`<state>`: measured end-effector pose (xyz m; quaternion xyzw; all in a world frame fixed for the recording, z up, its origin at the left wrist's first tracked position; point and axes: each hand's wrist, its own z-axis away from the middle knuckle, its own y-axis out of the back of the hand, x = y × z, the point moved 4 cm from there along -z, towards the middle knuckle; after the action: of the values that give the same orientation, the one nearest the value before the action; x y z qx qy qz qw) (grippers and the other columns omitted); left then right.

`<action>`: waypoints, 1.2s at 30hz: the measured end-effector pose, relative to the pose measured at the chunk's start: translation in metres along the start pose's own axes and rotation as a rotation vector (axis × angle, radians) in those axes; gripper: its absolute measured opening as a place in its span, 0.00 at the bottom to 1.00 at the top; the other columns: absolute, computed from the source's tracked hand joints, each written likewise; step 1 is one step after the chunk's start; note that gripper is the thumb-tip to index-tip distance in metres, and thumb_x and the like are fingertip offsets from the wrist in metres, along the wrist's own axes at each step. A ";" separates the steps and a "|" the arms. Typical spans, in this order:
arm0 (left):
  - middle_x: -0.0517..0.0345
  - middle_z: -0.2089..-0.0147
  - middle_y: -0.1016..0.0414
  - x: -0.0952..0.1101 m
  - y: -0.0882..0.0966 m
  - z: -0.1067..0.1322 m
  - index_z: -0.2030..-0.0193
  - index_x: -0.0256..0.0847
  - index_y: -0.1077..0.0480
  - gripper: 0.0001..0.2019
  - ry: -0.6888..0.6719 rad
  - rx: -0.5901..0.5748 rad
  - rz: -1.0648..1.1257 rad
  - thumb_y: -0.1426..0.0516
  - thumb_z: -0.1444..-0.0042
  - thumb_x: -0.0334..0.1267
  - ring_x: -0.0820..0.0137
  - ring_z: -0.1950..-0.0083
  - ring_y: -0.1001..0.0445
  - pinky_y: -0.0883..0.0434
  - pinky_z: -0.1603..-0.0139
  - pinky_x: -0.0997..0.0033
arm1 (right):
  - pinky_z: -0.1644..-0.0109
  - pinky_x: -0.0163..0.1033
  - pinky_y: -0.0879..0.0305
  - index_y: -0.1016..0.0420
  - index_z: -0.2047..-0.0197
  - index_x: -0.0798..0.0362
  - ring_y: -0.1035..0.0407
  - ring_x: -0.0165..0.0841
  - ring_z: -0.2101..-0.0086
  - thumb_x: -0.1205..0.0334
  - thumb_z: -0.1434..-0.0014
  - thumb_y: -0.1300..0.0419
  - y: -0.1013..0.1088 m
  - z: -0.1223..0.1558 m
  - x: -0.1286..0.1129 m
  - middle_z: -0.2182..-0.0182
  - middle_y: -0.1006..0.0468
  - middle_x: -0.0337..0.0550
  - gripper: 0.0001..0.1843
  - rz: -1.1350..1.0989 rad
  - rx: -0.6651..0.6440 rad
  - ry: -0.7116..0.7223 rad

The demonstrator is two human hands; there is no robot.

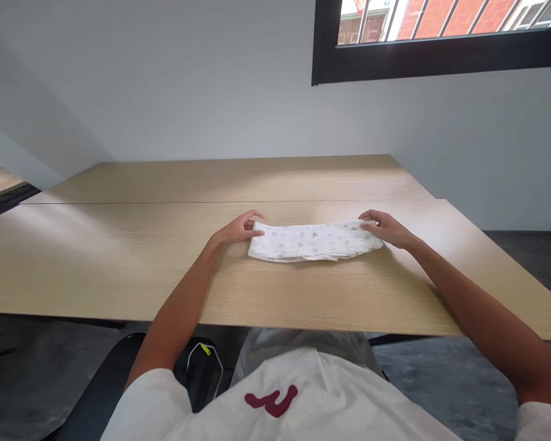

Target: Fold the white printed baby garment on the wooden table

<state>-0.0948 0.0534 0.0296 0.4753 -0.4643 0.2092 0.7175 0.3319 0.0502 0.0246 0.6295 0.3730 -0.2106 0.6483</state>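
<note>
A folded white cloth with a small scattered print lies as a long strip across the table in front of me. Its near edge shows stacked layers and a slight crease toward the right. At the strip's left end, my left hand pinches the upper corner, thumb on top and index finger stretched out above it. My right hand grips the upper right corner, its thumb over the cloth and its fingers behind the far edge. Parts of the fingers on both hands are hidden.
The light wood table has a seam running across it behind the cloth. A pale wall rises beyond, with a dark-framed window at upper right. Beside me at lower left is a black chair, with a white cable nearby.
</note>
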 end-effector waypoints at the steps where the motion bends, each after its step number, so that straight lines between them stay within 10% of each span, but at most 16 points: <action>1: 0.63 0.67 0.30 0.003 -0.001 0.001 0.46 0.45 0.35 0.25 -0.043 -0.030 -0.037 0.36 0.50 0.45 0.72 0.67 0.31 0.35 0.67 0.76 | 0.65 0.39 0.39 0.26 0.57 0.51 0.35 0.33 0.66 0.50 0.46 0.40 0.001 0.000 0.001 0.58 0.25 0.45 0.18 0.027 0.005 0.009; 7: 0.65 0.78 0.43 0.007 -0.001 0.001 0.58 0.39 0.23 0.13 -0.096 -0.073 -0.279 0.45 0.47 0.39 0.76 0.76 0.48 0.48 0.75 0.75 | 0.60 0.45 0.34 0.24 0.56 0.50 0.32 0.37 0.63 0.48 0.47 0.37 0.002 -0.001 0.007 0.54 0.23 0.48 0.19 0.144 0.012 0.075; 15: 0.57 0.56 0.26 0.001 0.003 0.005 0.49 0.47 0.22 0.23 0.046 -0.222 -0.443 0.48 0.50 0.36 0.74 0.71 0.40 0.39 0.70 0.74 | 0.49 0.53 0.31 0.23 0.57 0.51 0.29 0.44 0.55 0.49 0.49 0.34 -0.002 -0.006 0.013 0.54 0.26 0.52 0.19 0.210 0.090 0.238; 22: 0.52 0.33 0.43 0.030 -0.018 0.011 0.59 0.46 0.19 0.12 -0.256 0.134 -0.767 0.43 0.45 0.40 0.52 0.35 0.41 0.39 0.34 0.48 | 0.49 0.57 0.30 0.24 0.53 0.51 0.36 0.52 0.44 0.54 0.46 0.35 -0.007 0.008 -0.002 0.42 0.37 0.57 0.17 0.420 0.225 0.313; 25: 0.50 0.34 0.38 0.043 -0.051 0.007 0.53 0.44 0.22 0.15 -0.397 0.120 -0.680 0.49 0.37 0.39 0.58 0.32 0.41 0.40 0.31 0.53 | 0.46 0.58 0.31 0.24 0.56 0.50 0.38 0.52 0.42 0.56 0.39 0.41 -0.015 0.019 -0.026 0.43 0.34 0.56 0.11 0.483 0.291 0.456; 31: 0.49 0.23 0.59 0.037 -0.115 -0.007 0.26 0.39 0.50 0.29 -0.360 -0.156 -0.721 0.59 0.29 0.50 0.59 0.22 0.61 0.55 0.24 0.53 | 0.34 0.58 0.41 0.38 0.33 0.49 0.44 0.48 0.35 0.46 0.32 0.49 -0.062 0.036 -0.051 0.34 0.38 0.54 0.29 0.478 -0.114 0.580; 36: 0.59 0.23 0.59 0.022 -0.098 -0.013 0.26 0.47 0.51 0.26 -0.317 -0.201 -0.822 0.60 0.30 0.41 0.60 0.22 0.61 0.58 0.24 0.54 | 0.33 0.63 0.47 0.42 0.30 0.49 0.49 0.54 0.33 0.40 0.31 0.54 -0.072 0.038 -0.039 0.31 0.42 0.54 0.34 0.670 -0.227 0.487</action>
<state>-0.0053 0.0169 -0.0010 0.5745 -0.3593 -0.2146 0.7035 0.2621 -0.0035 0.0033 0.6718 0.3110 0.2090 0.6390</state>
